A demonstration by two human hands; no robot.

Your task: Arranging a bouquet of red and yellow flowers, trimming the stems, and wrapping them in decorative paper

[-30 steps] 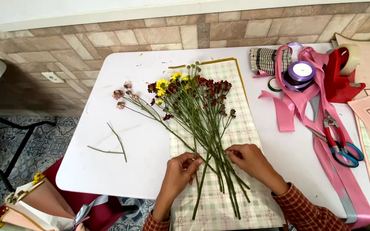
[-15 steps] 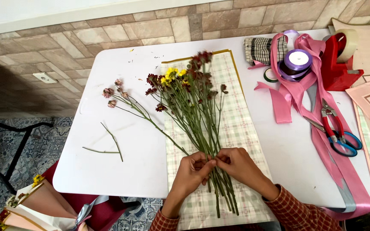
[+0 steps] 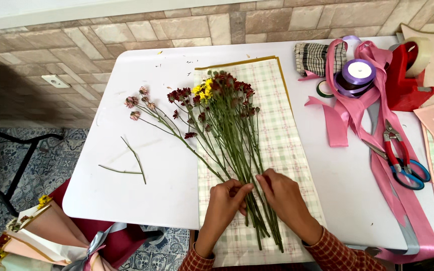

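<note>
Both hands, left hand (image 3: 225, 199) and right hand (image 3: 282, 195), pinch the bunch of long green flower stems (image 3: 237, 150); best gathered evenly over the checked green wrapping paper (image 3: 282, 125)

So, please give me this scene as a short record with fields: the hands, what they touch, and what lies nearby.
left hand: left hand, fingers on the stems
right hand: right hand, fingers on the stems
held thing: bunch of green-stemmed red and yellow flowers
under it: green checked wrapping paper
support: white table
nearby: pink satin ribbon, red-handled pruning shears
</note>
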